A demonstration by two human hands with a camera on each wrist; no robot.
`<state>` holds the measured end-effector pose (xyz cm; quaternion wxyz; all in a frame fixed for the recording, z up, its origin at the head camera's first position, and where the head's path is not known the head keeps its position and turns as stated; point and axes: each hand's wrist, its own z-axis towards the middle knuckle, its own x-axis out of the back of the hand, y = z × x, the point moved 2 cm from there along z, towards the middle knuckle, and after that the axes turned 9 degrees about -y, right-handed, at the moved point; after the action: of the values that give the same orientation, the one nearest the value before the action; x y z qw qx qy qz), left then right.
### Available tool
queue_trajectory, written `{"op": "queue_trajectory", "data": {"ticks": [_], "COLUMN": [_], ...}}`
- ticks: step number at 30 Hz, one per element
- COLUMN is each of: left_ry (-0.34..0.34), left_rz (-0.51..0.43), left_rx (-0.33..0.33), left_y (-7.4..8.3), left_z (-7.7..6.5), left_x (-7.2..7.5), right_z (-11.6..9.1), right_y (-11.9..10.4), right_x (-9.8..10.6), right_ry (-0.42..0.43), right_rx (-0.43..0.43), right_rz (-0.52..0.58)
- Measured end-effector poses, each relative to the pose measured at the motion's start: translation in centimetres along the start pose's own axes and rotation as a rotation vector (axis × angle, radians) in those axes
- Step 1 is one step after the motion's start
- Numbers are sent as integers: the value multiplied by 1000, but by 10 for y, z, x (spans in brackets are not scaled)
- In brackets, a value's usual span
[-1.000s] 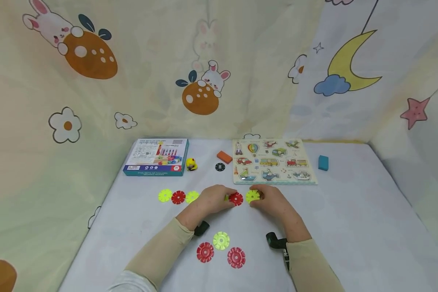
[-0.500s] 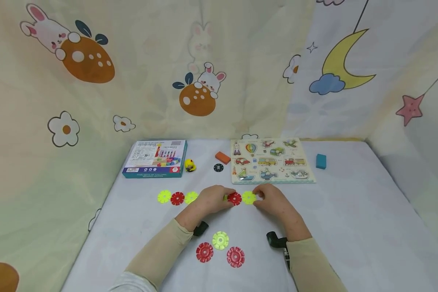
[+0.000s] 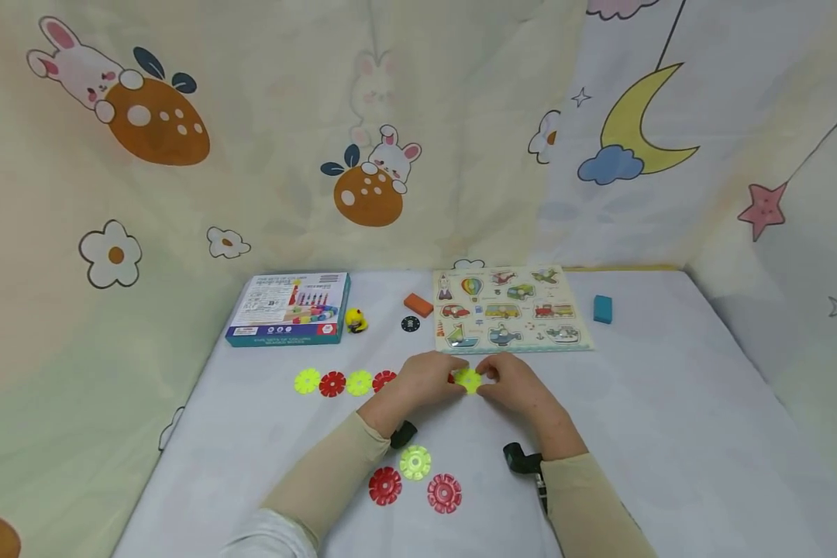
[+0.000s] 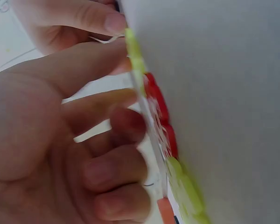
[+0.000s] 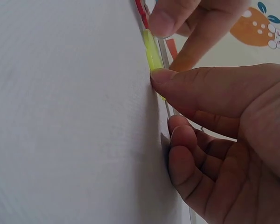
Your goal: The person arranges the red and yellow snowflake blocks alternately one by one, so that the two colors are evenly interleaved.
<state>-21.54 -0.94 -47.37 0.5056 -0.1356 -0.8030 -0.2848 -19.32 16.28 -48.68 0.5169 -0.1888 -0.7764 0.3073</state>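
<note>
In the head view my left hand (image 3: 428, 381) and right hand (image 3: 519, 385) face each other over a yellow snowflake disc (image 3: 469, 380). The right thumb and forefinger pinch its right side; the left thumb and forefinger hold its left side. It ends a row on the table with a yellow disc (image 3: 307, 380), a red disc (image 3: 332, 384), another yellow disc (image 3: 359, 382) and a red disc (image 3: 384, 380). My left hand hides part of the row. In the right wrist view the held yellow disc (image 5: 152, 52) lies flat beneath the thumbs, beside a red edge.
Nearer me lie a yellow disc (image 3: 415, 463) and two red discs, one left (image 3: 385, 486), one right (image 3: 444, 494). Behind are a boxed toy (image 3: 289, 308), a yellow figurine (image 3: 355, 320), an orange block (image 3: 418, 304), a black chip (image 3: 410, 324), a picture puzzle board (image 3: 511, 310) and a teal block (image 3: 603, 309).
My right hand has brought the yellow disc left to the end of the row. The left hand has shifted right from the red disc to the yellow disc, uncovering more of the row.
</note>
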Motion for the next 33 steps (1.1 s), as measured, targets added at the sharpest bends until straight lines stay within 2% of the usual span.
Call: {"op": "queue_trajectory", "data": {"ticks": [9,13,18,22,26,30,33], "left_ry": [2,6,-4,-13,-20,-19,-20], "left_rz": [-53,-68,-107,-110,-103,-101,-97], "left_rx": [-50,-61,-69,-60,-44,-47,-52], "left_y": [-5,-8,-9,-8,-8,-9,-10], "left_z": [5,5,4,3,2,2,2], "left_x": [-5,-5,-6,-7,-7,-6,-7], "right_z": [-1,-10,-35,-63,-85,-96,-99], "right_y": [-4,-13,-31,-41,-49,-56,-59], "right_x": [2,3,-5,-23,-52,-76,-85], "right_ry": [-23,-84,-184,-277,-347,-315,-269], "right_rx": [-2,12,36,83,68,17,1], "right_rz": [-36,-15,17,-8,-75,-166,-215]}}
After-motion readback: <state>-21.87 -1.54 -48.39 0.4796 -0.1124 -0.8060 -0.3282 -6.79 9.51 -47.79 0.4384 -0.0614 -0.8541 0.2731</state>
